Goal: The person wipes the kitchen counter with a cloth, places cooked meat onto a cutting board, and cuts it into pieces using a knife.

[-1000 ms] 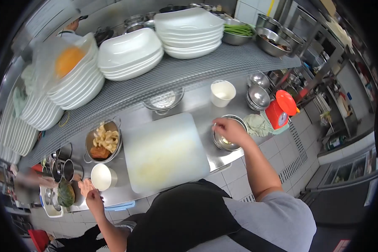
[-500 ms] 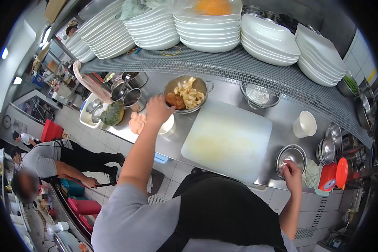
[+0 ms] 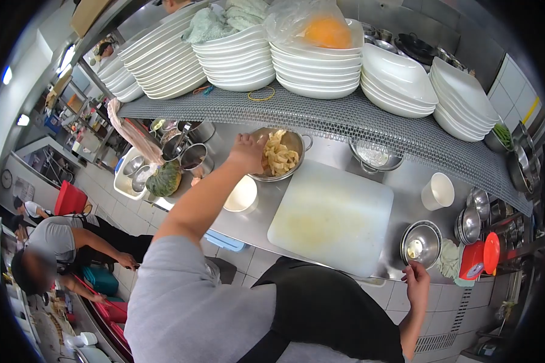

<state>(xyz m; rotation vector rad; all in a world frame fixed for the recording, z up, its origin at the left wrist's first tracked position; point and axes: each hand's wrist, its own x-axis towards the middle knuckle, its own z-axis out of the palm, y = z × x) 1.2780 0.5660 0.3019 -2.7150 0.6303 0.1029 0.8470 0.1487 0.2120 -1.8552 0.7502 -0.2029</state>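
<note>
My left hand (image 3: 246, 153) reaches over the left side of a metal bowl (image 3: 303, 140) with handles. Its thumb stands apart from the fingers, and it hides the brown fried food there. Pale yellow strips of food (image 3: 281, 153) lie in the same bowl, beside my thumb. My right hand (image 3: 415, 283) is just below the rim of a small steel bowl (image 3: 429, 237), fingers loosely bent and apart, with nothing visible in them. A small white and yellowish piece (image 3: 415, 247) lies inside that bowl.
A white cutting board (image 3: 333, 215) lies between my arms. White tubs (image 3: 242, 195) (image 3: 438, 192), a pumpkin (image 3: 164, 179) and a red scale (image 3: 471, 260) stand around. A mesh shelf (image 3: 321, 109) with plate stacks overhangs the back. A co-worker (image 3: 60, 236) bends at left.
My left hand has moved right, over the brown food in the bowl. My right hand has drawn back from the small bowl, leaving its whitish piece in view. The camera view has shifted slightly.
</note>
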